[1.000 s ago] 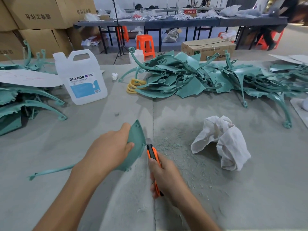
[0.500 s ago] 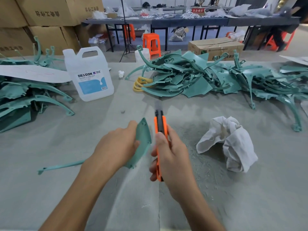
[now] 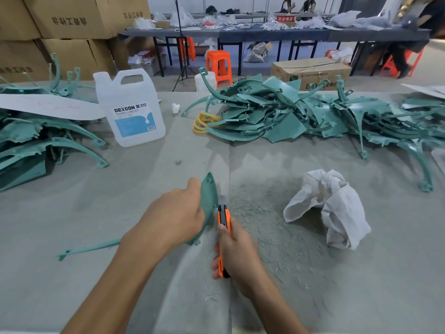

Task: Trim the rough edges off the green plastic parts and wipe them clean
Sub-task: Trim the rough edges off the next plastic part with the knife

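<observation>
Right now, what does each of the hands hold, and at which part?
The left hand grips the green plastic part by its broad end. The right hand grips the orange knife by its handle.

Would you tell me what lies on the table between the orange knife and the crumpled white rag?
In the head view, only scattered green shavings lie between the orange knife and the white rag.
</observation>
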A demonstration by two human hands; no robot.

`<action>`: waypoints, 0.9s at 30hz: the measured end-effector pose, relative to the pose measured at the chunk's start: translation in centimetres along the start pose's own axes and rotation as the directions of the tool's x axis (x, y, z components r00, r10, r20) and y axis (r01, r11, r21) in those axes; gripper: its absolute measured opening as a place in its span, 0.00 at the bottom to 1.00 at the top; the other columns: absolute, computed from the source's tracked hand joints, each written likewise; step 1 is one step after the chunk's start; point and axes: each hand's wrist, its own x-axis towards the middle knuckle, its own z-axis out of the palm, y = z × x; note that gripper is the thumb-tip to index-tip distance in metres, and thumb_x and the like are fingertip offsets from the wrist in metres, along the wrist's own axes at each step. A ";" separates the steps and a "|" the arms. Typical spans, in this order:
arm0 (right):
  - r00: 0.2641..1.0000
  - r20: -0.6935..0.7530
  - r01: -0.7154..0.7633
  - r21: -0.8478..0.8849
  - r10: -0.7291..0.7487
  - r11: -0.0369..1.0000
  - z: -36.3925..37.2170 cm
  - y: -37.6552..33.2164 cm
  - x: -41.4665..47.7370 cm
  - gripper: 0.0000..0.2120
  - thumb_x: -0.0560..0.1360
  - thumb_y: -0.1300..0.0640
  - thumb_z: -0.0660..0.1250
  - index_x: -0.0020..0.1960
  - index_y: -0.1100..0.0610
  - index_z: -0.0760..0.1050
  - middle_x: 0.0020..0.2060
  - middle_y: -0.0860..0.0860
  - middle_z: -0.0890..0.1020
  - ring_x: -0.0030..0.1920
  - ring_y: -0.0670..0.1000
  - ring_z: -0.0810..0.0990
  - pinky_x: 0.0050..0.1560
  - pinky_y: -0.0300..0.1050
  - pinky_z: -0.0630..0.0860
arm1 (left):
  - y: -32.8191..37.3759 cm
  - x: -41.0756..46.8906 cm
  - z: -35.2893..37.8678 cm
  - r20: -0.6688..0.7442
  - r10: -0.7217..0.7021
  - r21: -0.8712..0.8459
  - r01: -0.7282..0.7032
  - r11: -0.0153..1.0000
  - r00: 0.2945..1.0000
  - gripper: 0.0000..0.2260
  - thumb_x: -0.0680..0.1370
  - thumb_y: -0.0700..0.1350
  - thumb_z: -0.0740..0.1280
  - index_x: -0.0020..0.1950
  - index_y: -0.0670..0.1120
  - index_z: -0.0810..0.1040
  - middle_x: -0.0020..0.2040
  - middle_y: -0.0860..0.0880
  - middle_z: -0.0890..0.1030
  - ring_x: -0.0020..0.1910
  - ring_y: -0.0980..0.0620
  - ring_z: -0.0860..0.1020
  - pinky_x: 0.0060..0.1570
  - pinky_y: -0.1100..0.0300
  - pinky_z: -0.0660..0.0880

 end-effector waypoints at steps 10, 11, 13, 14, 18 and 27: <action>0.980 0.033 0.195 0.077 -0.198 0.978 0.8 -3.4 -2.8 0.14 0.85 0.50 0.57 0.68 0.39 0.72 0.38 0.52 0.76 0.26 0.51 0.77 0.25 0.45 0.76 | 0.9 -0.9 -0.6 0.062 -0.045 -0.060 0.048 0.997 0.997 0.09 0.77 0.43 0.59 0.47 0.48 0.57 0.37 0.46 0.72 0.33 0.49 0.72 0.28 0.54 0.62; 0.971 0.044 0.231 0.089 -0.235 0.969 0.9 -3.9 -3.1 0.15 0.85 0.50 0.58 0.68 0.38 0.72 0.36 0.50 0.77 0.26 0.51 0.77 0.25 0.45 0.76 | 0.9 -1.0 -0.5 0.067 -0.051 -0.065 0.055 0.996 0.996 0.10 0.77 0.42 0.60 0.46 0.49 0.57 0.37 0.46 0.72 0.34 0.49 0.72 0.28 0.54 0.62; 0.956 0.027 0.285 0.126 -0.291 0.950 0.8 -4.6 -3.4 0.15 0.83 0.48 0.58 0.66 0.35 0.73 0.34 0.47 0.77 0.25 0.51 0.77 0.25 0.46 0.76 | 0.9 -1.1 -0.4 0.056 -0.056 -0.064 0.060 0.996 0.997 0.11 0.75 0.42 0.61 0.46 0.49 0.57 0.36 0.46 0.73 0.33 0.48 0.72 0.27 0.54 0.62; 0.956 -0.003 0.290 0.142 -0.293 0.946 0.6 -4.6 -3.4 0.14 0.82 0.47 0.58 0.64 0.36 0.75 0.34 0.47 0.77 0.25 0.51 0.77 0.25 0.46 0.77 | 0.8 -1.1 -0.4 0.050 -0.054 -0.059 0.057 0.997 0.997 0.11 0.75 0.41 0.60 0.45 0.49 0.57 0.36 0.46 0.73 0.33 0.48 0.72 0.27 0.54 0.62; 0.983 -0.070 0.175 0.115 -0.168 0.978 0.0 -2.5 -2.0 0.12 0.85 0.50 0.57 0.61 0.38 0.76 0.37 0.53 0.75 0.25 0.51 0.75 0.25 0.45 0.75 | 0.6 -1.2 -0.3 0.030 -0.046 -0.059 0.047 0.997 0.999 0.11 0.76 0.41 0.58 0.44 0.49 0.55 0.35 0.46 0.71 0.32 0.48 0.71 0.27 0.54 0.59; 0.998 -0.011 0.064 -0.065 -0.065 0.996 0.8 0.3 -0.8 0.09 0.85 0.50 0.56 0.62 0.44 0.71 0.36 0.55 0.76 0.26 0.54 0.78 0.28 0.53 0.79 | 1.1 -1.4 -0.6 0.065 -0.084 -0.119 0.091 0.989 0.994 0.11 0.77 0.40 0.58 0.42 0.49 0.55 0.37 0.45 0.73 0.34 0.48 0.73 0.27 0.54 0.61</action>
